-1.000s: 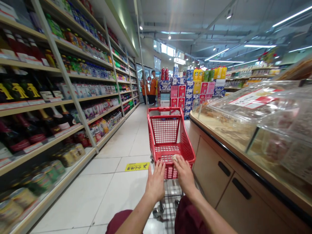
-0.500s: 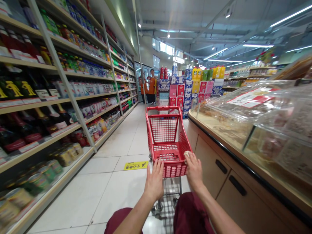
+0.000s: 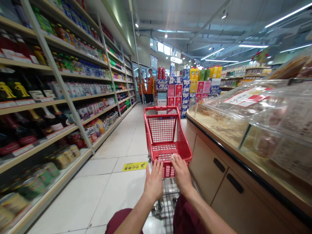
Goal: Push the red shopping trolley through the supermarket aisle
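Note:
A red plastic shopping cart (image 3: 162,143) stands right before me, its grid basket bare inside. Its taller end with the handle bar (image 3: 162,107) is on the far side. My left hand (image 3: 154,180) lies with straight fingers against the low near rim, left of its middle. On the same rim, a little to the right, my right hand (image 3: 181,174) presses a small pale crumpled cloth (image 3: 172,157) under its fingertips. Most of the cloth is hidden by the fingers. My knees in dark red trousers show below.
Shelves of bottles and cans (image 3: 80,91) line the left side. A glass-topped display counter (image 3: 234,120) runs close along the right. Stacked drink boxes (image 3: 175,94) stand ahead. People in orange (image 3: 147,86) are farther back. A yellow floor sticker (image 3: 134,166) lies left of the cart.
My right hand has slid left along the near rim with the cloth, from the right corner towards my left hand. The left hand stays in place; the view has shifted slightly.

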The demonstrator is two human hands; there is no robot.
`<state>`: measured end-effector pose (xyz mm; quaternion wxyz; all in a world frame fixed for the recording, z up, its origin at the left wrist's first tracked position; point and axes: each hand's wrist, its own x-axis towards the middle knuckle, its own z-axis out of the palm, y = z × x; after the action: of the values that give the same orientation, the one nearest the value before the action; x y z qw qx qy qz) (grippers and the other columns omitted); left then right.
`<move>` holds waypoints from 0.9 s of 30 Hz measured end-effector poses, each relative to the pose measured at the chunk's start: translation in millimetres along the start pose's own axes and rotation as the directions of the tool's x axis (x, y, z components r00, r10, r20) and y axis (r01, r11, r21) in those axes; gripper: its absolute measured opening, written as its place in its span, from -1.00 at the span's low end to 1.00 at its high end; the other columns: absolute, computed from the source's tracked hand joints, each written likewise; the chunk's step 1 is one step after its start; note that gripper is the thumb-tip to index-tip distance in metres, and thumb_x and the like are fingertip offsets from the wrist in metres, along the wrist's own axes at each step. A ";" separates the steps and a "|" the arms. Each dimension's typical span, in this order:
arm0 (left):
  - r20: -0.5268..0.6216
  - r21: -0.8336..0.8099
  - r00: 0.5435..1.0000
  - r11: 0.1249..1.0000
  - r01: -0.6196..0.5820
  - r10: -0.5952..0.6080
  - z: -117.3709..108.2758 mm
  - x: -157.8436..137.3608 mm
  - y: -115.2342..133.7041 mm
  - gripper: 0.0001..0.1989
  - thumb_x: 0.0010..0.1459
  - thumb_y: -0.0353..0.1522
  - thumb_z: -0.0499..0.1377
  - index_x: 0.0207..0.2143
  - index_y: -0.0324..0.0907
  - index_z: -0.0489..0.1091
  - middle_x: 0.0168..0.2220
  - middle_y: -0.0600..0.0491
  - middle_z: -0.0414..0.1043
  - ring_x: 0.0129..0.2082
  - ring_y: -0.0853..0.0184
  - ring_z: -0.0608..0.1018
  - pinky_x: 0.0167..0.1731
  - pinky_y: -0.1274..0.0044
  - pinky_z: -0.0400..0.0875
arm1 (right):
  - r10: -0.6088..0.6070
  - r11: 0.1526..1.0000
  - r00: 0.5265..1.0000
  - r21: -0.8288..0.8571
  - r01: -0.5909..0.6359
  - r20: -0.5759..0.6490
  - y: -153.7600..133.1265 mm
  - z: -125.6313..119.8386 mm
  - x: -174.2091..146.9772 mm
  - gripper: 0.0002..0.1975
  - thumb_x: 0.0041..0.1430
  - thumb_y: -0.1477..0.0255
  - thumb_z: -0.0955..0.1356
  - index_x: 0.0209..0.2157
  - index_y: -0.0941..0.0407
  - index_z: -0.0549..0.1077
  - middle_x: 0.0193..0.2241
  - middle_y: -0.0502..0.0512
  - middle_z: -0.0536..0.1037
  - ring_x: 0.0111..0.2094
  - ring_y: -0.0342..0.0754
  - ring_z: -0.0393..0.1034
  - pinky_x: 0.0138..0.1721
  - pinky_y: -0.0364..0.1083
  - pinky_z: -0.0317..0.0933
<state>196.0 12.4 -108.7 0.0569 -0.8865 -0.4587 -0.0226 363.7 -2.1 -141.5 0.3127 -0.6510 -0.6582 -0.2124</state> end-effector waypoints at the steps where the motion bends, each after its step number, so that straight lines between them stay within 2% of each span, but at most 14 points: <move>1: 0.000 0.004 1.000 1.000 -0.004 0.004 -0.6 -0.2 -0.5 -0.20 -0.15 -0.45 -0.07 0.18 -0.29 -0.32 0.24 -0.02 -0.45 0.21 0.26 -0.32 0.11 0.12 -0.29 | -0.050 0.999 0.999 0.014 0.049 0.014 -4.3 1.0 0.4 -0.48 0.02 0.70 0.11 0.01 0.08 0.28 0.08 0.09 0.24 0.14 -0.07 -0.03 0.09 0.03 -0.12; 3: -0.008 0.014 1.000 1.000 -0.001 0.001 -0.7 -0.8 -1.6 -0.19 -0.16 -0.46 -0.07 0.18 -0.28 -0.31 0.24 0.00 -0.44 0.22 0.26 -0.31 0.11 0.11 -0.27 | -0.045 0.999 0.999 0.003 0.045 0.025 -5.3 0.4 1.9 -0.49 0.02 0.69 0.12 0.01 0.07 0.28 0.08 0.08 0.24 0.14 -0.06 -0.03 0.09 0.04 -0.12; 7: -0.034 0.016 0.999 1.000 0.007 -0.007 2.2 -1.8 -2.4 -0.20 -0.16 -0.48 -0.07 0.18 -0.26 -0.30 0.24 0.01 -0.45 0.22 0.26 -0.30 0.11 0.11 -0.25 | 0.164 0.983 0.986 -0.084 -0.165 -0.019 8.1 -5.9 2.1 -0.52 0.05 0.66 0.12 0.02 0.13 0.26 0.09 0.17 0.21 0.14 0.03 -0.03 0.06 0.12 -0.09; 8: -0.039 0.015 0.999 1.000 0.011 -0.010 2.8 -1.9 -2.4 -0.20 -0.16 -0.48 -0.07 0.18 -0.27 -0.30 0.24 0.01 -0.45 0.22 0.26 -0.31 0.11 0.11 -0.25 | 0.162 0.983 0.987 -0.082 -0.163 -0.023 8.3 -6.4 1.3 -0.53 0.06 0.66 0.12 0.02 0.14 0.26 0.09 0.17 0.20 0.14 0.03 -0.04 0.06 0.12 -0.09; 12: -0.034 0.030 0.999 0.999 0.014 -0.013 3.0 -2.1 -4.4 -0.19 -0.16 -0.48 -0.06 0.18 -0.27 -0.31 0.24 0.01 -0.45 0.22 0.25 -0.30 0.11 0.10 -0.26 | -0.034 0.999 0.999 -0.008 0.034 0.024 1.4 -5.6 -0.2 -0.51 0.05 0.68 0.13 0.02 0.10 0.27 0.09 0.10 0.22 0.15 -0.04 -0.05 0.08 0.03 -0.08; 13: -0.033 0.037 0.999 0.999 0.011 -0.010 2.9 -2.3 -5.2 -0.19 -0.16 -0.48 -0.07 0.18 -0.26 -0.31 0.24 0.02 -0.45 0.22 0.25 -0.30 0.11 0.10 -0.25 | -0.039 0.999 0.999 -0.007 0.039 0.034 2.7 -6.4 0.3 -0.49 0.04 0.69 0.13 0.03 0.09 0.26 0.09 0.10 0.22 0.15 -0.04 -0.05 0.08 0.03 -0.08; 17: -0.054 0.049 0.999 0.999 0.008 -0.005 4.5 -2.5 -5.3 -0.20 -0.15 -0.49 -0.08 0.18 -0.26 -0.33 0.24 0.03 -0.45 0.22 0.26 -0.31 0.11 0.10 -0.23 | 0.183 0.979 0.983 -0.088 -0.183 -0.006 16.4 -10.8 2.1 -0.52 0.06 0.66 0.12 0.03 0.13 0.26 0.09 0.17 0.20 0.14 0.05 -0.02 0.05 0.13 -0.09; 18: -0.058 0.049 0.998 0.999 0.011 -0.008 5.0 -2.4 -4.6 -0.21 -0.14 -0.50 -0.09 0.18 -0.25 -0.33 0.24 0.03 -0.45 0.21 0.26 -0.31 0.11 0.11 -0.22 | 0.202 0.975 0.979 -0.091 -0.203 -0.017 16.3 -10.3 1.7 -0.52 0.06 0.66 0.12 0.03 0.13 0.26 0.09 0.18 0.20 0.14 0.05 -0.02 0.05 0.13 -0.09; 19: -0.059 0.048 0.998 0.999 0.015 -0.013 5.4 -2.2 -3.9 -0.21 -0.14 -0.50 -0.09 0.18 -0.25 -0.33 0.24 0.02 -0.44 0.21 0.25 -0.31 0.11 0.11 -0.22 | 0.181 0.980 0.983 -0.079 -0.182 -0.019 13.4 -8.8 1.1 -0.52 0.06 0.66 0.12 0.03 0.13 0.26 0.10 0.18 0.20 0.14 0.04 -0.02 0.05 0.12 -0.08; 23: -0.050 0.047 0.999 0.999 0.015 -0.013 5.0 -2.2 -3.5 -0.21 -0.15 -0.50 -0.09 0.18 -0.26 -0.30 0.24 0.01 -0.44 0.22 0.25 -0.29 0.11 0.11 -0.22 | -0.050 0.999 0.999 0.009 0.050 0.016 -4.9 -2.1 0.0 -0.49 0.03 0.70 0.12 0.01 0.08 0.28 0.09 0.09 0.22 0.14 -0.05 -0.04 0.08 0.03 -0.10; 25: -0.051 0.044 0.999 0.999 0.007 -0.005 5.2 -2.6 -4.4 -0.20 -0.17 -0.50 -0.08 0.18 -0.26 -0.30 0.24 0.01 -0.43 0.22 0.25 -0.29 0.11 0.11 -0.22 | -0.008 1.000 1.000 -0.008 0.009 0.023 -2.9 -3.8 1.3 -0.49 0.03 0.70 0.11 0.01 0.08 0.28 0.09 0.09 0.22 0.14 -0.04 -0.03 0.08 0.05 -0.11; 27: -0.064 0.035 0.998 0.999 0.009 -0.007 6.3 -3.0 -4.3 -0.19 -0.18 -0.51 -0.08 0.18 -0.26 -0.31 0.24 0.01 -0.43 0.22 0.25 -0.30 0.11 0.11 -0.22 | 0.131 0.990 0.991 -0.056 -0.130 0.002 4.0 -7.0 2.7 -0.49 0.04 0.70 0.11 0.02 0.11 0.27 0.10 0.14 0.20 0.15 0.01 -0.04 0.07 0.10 -0.12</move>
<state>190.7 13.3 -114.9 0.0870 -0.8824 -0.4603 -0.0430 368.7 -4.6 -135.1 0.3055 -0.7019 -0.6090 -0.2080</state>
